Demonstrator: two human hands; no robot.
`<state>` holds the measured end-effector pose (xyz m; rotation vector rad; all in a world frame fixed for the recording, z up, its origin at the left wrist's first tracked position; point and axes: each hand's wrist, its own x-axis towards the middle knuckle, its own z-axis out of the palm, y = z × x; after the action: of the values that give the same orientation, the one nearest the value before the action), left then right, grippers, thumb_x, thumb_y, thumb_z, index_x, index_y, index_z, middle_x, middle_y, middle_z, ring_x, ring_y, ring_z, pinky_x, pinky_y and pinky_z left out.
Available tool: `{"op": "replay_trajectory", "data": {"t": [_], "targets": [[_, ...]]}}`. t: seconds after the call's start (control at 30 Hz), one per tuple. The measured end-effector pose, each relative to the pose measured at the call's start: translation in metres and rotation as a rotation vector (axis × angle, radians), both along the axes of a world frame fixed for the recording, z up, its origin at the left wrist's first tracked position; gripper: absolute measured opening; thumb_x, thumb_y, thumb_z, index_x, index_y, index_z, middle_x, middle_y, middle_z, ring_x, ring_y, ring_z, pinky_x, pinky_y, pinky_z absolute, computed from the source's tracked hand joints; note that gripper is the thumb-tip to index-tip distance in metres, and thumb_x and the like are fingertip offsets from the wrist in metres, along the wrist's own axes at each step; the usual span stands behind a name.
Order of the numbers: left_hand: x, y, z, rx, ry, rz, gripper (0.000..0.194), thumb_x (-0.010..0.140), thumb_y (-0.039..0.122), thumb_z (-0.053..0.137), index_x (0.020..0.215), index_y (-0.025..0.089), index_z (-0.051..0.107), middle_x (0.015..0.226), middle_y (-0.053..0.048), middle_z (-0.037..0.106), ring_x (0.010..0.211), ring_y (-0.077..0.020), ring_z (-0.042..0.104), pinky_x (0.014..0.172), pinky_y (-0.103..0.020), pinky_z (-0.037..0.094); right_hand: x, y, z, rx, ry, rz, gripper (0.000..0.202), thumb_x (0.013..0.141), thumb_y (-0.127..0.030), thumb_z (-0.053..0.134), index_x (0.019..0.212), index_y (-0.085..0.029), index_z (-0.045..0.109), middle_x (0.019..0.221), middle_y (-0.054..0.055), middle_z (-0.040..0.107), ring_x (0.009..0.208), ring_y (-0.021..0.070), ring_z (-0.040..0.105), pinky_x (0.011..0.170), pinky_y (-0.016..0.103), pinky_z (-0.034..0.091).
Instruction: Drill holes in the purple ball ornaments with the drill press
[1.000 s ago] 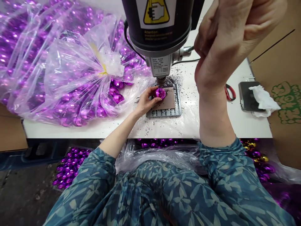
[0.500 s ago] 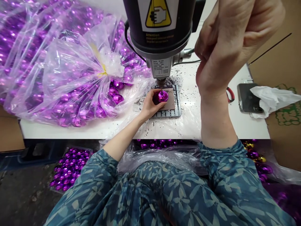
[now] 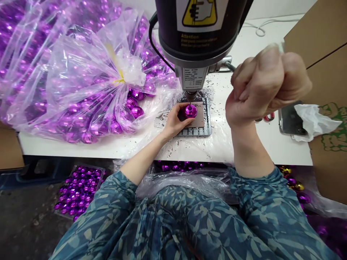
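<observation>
A shiny purple faceted ball ornament (image 3: 191,112) rests on a brown board (image 3: 200,117) over the metal base plate (image 3: 208,128) of a drill press (image 3: 192,77). My left hand (image 3: 176,121) comes in from the left, thumb and fingers closed around the ball's sides. Directly above the ball is the drill chuck (image 3: 191,95), its thin bit reaching the ball's top; I cannot tell how deep it goes. My right hand (image 3: 267,81) is raised right of the machine in a fist around the end of the feed lever (image 3: 229,65), whose grip is mostly hidden.
A large tied clear bag of purple balls (image 3: 81,72) fills the table's left. Dark shavings litter the plate and white table (image 3: 222,144). At right lie a phone (image 3: 291,119), crumpled tissue (image 3: 316,121) and cardboard boxes (image 3: 325,47). A bin of purple balls (image 3: 78,191) stands below, left.
My right fist has come down and away from the camera with the lever. The left hand still holds the ball under the bit. The whole view has shifted slightly.
</observation>
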<state>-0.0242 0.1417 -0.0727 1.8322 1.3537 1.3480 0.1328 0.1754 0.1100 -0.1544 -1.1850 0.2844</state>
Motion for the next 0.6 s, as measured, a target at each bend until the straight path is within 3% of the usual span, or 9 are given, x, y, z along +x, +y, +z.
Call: {"op": "replay_trajectory", "data": {"t": [0.2, 0.33, 0.6], "targets": [[0.001, 0.000, -0.002, -0.017, -0.030, 0.013, 0.064, 0.087, 0.052, 0.091, 0.135, 0.025, 0.059, 0.130, -0.010, 0.074, 0.118, -0.0274, 0.074, 0.104, -0.046, 0.063, 0.006, 0.006, -0.021, -0.014, -0.024, -0.109, 0.070, 0.098, -0.044, 0.064, 0.065, -0.017, 0.009, 0.052, -0.001, 0.012, 0.041, 0.0053, 0.023, 0.045, 0.034, 0.017], [0.000, 0.002, -0.007, -0.004, -0.028, 0.008, 0.064, 0.088, 0.053, 0.090, 0.135, 0.025, 0.057, 0.129, -0.011, 0.073, 0.118, -0.0284, 0.075, 0.103, -0.048, 0.064, 0.005, 0.016, -0.035, 0.045, -0.031, -0.208, 0.069, 0.102, -0.048, 0.056, 0.061, -0.019, 0.009, 0.049, 0.000, 0.010, 0.045, 0.0061, 0.013, 0.048, 0.036, 0.015], [0.001, 0.001, -0.005, 0.002, -0.060, 0.001, 0.066, 0.087, 0.058, 0.089, 0.134, 0.024, 0.058, 0.127, -0.010, 0.074, 0.117, -0.0276, 0.075, 0.102, -0.047, 0.063, 0.008, 0.028, -0.048, 0.187, 0.004, -0.152, 0.071, 0.099, -0.041, 0.064, 0.062, -0.019, 0.007, 0.043, -0.005, 0.006, 0.039, 0.0046, 0.010, 0.041, 0.031, 0.017]]}}
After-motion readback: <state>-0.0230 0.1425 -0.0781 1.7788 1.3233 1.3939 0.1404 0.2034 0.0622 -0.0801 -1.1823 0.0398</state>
